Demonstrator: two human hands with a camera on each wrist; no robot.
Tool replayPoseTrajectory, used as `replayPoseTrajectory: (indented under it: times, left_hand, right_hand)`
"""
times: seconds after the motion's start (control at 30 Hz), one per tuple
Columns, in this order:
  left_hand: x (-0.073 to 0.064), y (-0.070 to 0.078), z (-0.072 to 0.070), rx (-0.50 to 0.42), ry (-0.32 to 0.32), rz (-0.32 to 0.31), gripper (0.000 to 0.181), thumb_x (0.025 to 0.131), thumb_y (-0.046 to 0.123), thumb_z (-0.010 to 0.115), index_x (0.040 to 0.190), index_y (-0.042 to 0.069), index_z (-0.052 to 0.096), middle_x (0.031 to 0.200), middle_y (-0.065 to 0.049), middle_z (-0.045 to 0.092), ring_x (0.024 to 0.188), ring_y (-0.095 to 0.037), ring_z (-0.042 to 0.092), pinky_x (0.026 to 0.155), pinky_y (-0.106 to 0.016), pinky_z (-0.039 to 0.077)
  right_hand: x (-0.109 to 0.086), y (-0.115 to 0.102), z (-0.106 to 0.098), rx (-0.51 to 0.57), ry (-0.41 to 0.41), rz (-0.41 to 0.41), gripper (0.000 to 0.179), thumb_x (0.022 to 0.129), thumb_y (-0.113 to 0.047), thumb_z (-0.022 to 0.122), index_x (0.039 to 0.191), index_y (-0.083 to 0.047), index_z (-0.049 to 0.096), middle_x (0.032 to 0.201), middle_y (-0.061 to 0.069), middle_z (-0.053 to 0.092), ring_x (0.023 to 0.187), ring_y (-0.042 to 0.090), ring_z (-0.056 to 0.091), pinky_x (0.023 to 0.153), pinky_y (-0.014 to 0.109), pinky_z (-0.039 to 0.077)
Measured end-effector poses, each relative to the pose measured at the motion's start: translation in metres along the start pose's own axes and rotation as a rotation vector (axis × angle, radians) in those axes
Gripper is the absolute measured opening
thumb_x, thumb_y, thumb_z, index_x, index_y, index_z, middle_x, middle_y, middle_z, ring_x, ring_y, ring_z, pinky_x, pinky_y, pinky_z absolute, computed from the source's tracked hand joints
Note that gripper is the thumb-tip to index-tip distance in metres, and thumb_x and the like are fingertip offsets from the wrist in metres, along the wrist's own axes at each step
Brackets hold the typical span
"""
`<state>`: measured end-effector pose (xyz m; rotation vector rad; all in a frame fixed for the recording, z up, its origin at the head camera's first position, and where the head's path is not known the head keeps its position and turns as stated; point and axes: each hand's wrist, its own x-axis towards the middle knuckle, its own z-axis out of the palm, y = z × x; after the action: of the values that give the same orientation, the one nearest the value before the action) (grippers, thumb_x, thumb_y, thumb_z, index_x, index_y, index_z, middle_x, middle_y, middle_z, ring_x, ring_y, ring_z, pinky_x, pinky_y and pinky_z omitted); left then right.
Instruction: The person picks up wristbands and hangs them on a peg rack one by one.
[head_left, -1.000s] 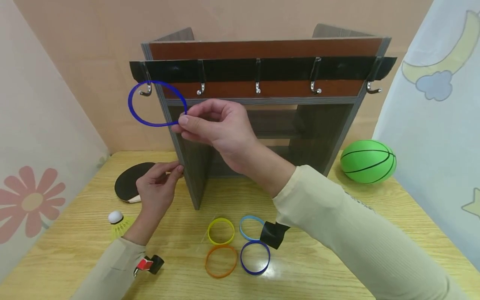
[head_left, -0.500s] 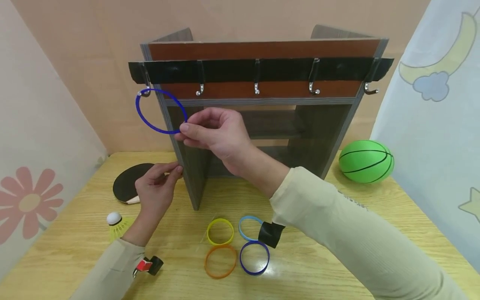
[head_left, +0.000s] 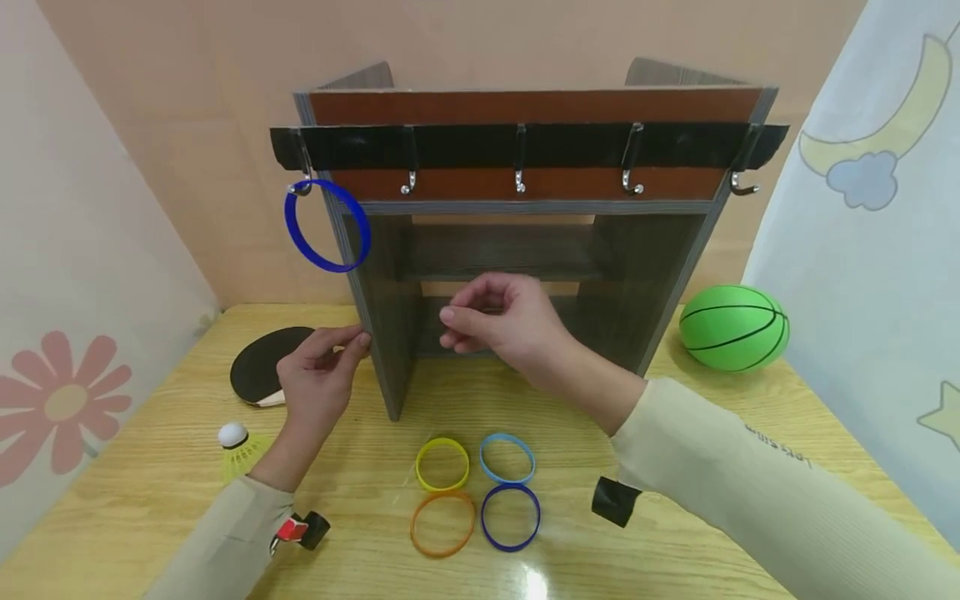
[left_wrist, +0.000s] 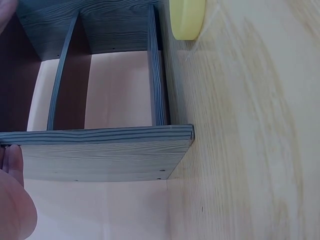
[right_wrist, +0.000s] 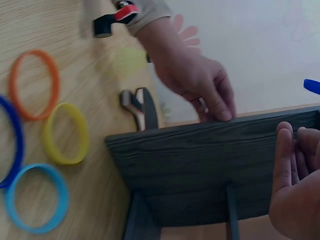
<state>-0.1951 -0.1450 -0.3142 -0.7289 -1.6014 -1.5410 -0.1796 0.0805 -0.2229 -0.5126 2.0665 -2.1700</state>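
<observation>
A blue ring (head_left: 365, 229) hangs from the leftmost silver hook (head_left: 302, 188) of the small wooden shelf's black rail (head_left: 465, 147). My right hand (head_left: 510, 325) is lower and to the right of that ring, in front of the shelf, fingers loosely bent with nothing between them. In the right wrist view the same hand (right_wrist: 300, 185) shows beside the side panel (right_wrist: 185, 160). My left hand (head_left: 318, 371) pinches the front edge of the shelf's left side panel (head_left: 378, 333). Only part of this hand (left_wrist: 15, 205) appears in the left wrist view.
On the table before the shelf lie a yellow ring (head_left: 418, 463), a light blue ring (head_left: 533, 460), an orange ring (head_left: 412, 523) and a dark blue ring (head_left: 538, 515). A black paddle (head_left: 258, 362) and shuttlecock (head_left: 242, 450) lie left, a green ball (head_left: 735, 327) right.
My right hand has let go of the blue ring and moved down and right. The ring now hangs on the leftmost hook. My left hand has stayed on the panel.
</observation>
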Motion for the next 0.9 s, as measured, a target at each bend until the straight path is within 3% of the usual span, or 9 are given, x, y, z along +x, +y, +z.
replayPoseTrajectory:
  times: [0.2, 0.43, 0.63, 0.9]
  left_hand:
    - [-0.001, -0.003, 0.0, 0.0, 0.001, 0.01, 0.007, 0.077, -0.023, 0.064, 0.084, -0.022, 0.064, 0.075, -0.028, 0.061, 0.071, -0.012, 0.066, 0.066, -0.019, 0.055]
    - [-0.001, -0.005, 0.0, -0.026, 0.005, 0.022, 0.009, 0.076, -0.025, 0.062, 0.085, -0.023, 0.063, 0.074, -0.029, 0.06, 0.071, -0.011, 0.065, 0.066, -0.02, 0.055]
    - [-0.001, -0.003, 0.0, -0.009, -0.001, 0.008, 0.007, 0.078, -0.023, 0.063, 0.085, -0.023, 0.063, 0.075, -0.027, 0.06, 0.071, -0.011, 0.065, 0.067, -0.02, 0.055]
    - [-0.001, -0.001, 0.0, -0.01, -0.001, 0.002, 0.009, 0.076, -0.027, 0.06, 0.084, -0.024, 0.062, 0.075, -0.03, 0.059, 0.071, -0.012, 0.065, 0.066, -0.019, 0.055]
  right_hand:
    - [-0.027, 0.028, -0.026, -0.135, -0.043, 0.054, 0.015, 0.085, -0.003, 0.071, 0.091, 0.006, 0.062, 0.084, 0.023, 0.064, 0.071, 0.028, 0.066, 0.067, 0.04, 0.058]
    - [-0.054, 0.06, -0.047, -0.208, -0.085, 0.131, 0.017, 0.086, -0.006, 0.071, 0.092, 0.007, 0.061, 0.083, 0.017, 0.064, 0.072, 0.029, 0.066, 0.067, 0.045, 0.058]
    - [-0.068, 0.087, -0.059, -0.246, -0.1, 0.19, 0.016, 0.085, -0.006, 0.07, 0.09, 0.005, 0.06, 0.081, 0.02, 0.063, 0.071, 0.035, 0.064, 0.066, 0.046, 0.057]
    - [-0.082, 0.117, -0.074, -0.309, -0.103, 0.217, 0.016, 0.085, -0.004, 0.069, 0.088, 0.006, 0.059, 0.075, 0.012, 0.061, 0.066, 0.024, 0.061, 0.061, 0.034, 0.057]
